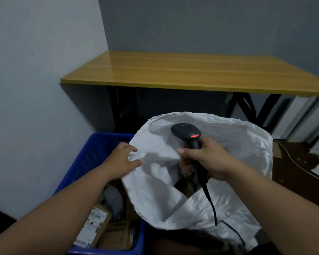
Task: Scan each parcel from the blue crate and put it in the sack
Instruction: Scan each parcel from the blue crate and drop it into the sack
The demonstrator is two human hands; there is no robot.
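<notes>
Ahead of me stands a desk (182, 70) with a glossy yellow-wood top and black metal legs (245, 105), pushed into the corner where a pale wall (35, 80) on my left meets a darker grey wall (210, 24) behind it. White panels (298, 118) lean at the right, above dark brown floor (293, 162). Light is dim.

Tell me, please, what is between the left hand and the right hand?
In the head view, a fold of the white sack spans the gap: the left hand rests on it, and the right hand, gripping the scanner, pinches it.
</notes>
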